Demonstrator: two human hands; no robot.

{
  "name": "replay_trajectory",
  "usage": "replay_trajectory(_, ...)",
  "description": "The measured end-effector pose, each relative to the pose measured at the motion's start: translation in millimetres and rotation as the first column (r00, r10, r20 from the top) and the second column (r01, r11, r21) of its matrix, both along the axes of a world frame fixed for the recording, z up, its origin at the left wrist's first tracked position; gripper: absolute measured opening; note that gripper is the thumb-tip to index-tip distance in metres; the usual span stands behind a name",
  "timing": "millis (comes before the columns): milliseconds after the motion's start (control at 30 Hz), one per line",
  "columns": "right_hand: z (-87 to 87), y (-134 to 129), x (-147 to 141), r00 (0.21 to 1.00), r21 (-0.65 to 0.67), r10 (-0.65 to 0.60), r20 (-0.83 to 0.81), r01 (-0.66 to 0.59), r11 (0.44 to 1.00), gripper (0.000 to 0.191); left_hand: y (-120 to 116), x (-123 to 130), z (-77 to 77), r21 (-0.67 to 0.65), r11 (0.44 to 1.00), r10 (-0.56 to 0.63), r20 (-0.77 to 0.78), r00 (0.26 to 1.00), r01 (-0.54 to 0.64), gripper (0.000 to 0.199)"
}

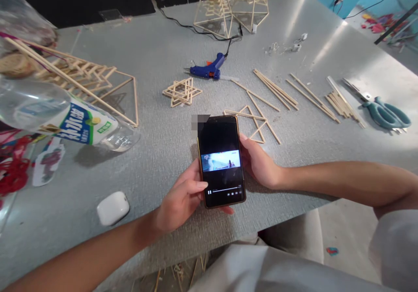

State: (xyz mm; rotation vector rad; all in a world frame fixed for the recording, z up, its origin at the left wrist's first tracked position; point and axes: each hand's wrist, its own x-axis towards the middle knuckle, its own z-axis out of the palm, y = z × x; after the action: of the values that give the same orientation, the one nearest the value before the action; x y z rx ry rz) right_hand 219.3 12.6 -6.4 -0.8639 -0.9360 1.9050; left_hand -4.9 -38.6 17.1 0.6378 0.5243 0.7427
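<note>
Both hands hold phone, video playing.
Left hand (181,198) and right hand (257,163) grip phone (221,161) edges above worktop (156,152); stick triangles (253,124) just beyond.

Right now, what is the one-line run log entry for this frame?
left hand: holds phone | right hand: holds phone | phone: video on screen | nearby: stick triangles, glue gun, scissors

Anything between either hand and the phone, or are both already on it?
Nothing in between. The left hand and right hand both grip the phone directly, one on each long edge, above the table. The stick triangle lies just beyond the phone, not touching either hand.
</note>
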Motion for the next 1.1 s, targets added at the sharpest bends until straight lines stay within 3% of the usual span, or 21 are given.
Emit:
replay_trajectory(533, 3.6, -0.4, -1.3, 1.000, -0.020, -0.007, -0.011, 0.007, 1.000, 0.061, -0.4, -0.1, -1.6, -0.011, 1.000, 0.007, -0.021, 1.000, -0.007, 0.048)
replay_trajectory(833, 1.7, 0.0, -1.1, 1.000, -0.018, -0.006, 0.003, 0.006, 1.000, 0.061, 2.3, 1.3, 0.7, -0.064, 0.998, 0.010, 0.009, 1.000, -0.010, 0.038)
replay_trajectory(1100, 1.9, -0.3, 1.2, 0.999, -0.008, 0.026, 0.021, -0.026, 1.000, 0.061, 0.2, 7.7, -1.2, -0.068, 0.996, 0.044, -0.203, 0.978, -0.058, 0.049)
